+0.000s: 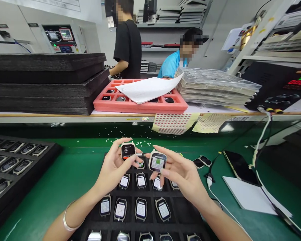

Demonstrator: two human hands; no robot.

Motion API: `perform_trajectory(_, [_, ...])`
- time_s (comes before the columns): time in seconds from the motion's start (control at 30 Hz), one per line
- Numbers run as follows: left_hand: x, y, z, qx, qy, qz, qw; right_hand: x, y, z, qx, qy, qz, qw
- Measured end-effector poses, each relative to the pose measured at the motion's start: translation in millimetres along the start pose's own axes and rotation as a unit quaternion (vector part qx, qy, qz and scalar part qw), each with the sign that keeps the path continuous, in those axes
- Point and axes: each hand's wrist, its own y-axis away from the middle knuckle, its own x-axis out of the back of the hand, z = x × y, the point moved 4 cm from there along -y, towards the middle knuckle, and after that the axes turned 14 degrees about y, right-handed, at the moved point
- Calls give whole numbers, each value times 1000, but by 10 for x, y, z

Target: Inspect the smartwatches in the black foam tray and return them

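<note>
One strapless smartwatch [128,150] with a dark, lettered screen is held in the left hand [113,170], its grip closed between thumb and fingers. A second smartwatch [157,163], with a green block on its lit screen, is likewise pinched in the closed grip of the right hand [182,171]. Both are held above the far part of a black foam tray [187,209], where more watches are seated: at least one beneath the hands, then rows of four, four and five, the nearest row cropped. Watches are also held in a partly cropped left tray [51,149]. Two loose watches [205,161] are laid on the green surface [72,180]. The red foam tray [140,107] is partly covered by one white sheet [150,88].
</note>
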Motion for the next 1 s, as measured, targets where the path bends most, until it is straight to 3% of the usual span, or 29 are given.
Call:
perform_trajectory(0.27, [1,17,20,2,3,-26,1000,-5,-59,60,-16,33,65,997])
perform_trajectory(0.53, [38,-31,4,-16,-20,31,999,-52,-26,62,-9,6,-2,1000])
perform_trajectory(0.8, [20,2,9,-23,18,-10,1000,-96,-25,14,-1,13,-3,1000])
perform_trajectory(1.0, [19,31,-34,-5,12,8,1000,-82,28,-51,6,56,-7,998])
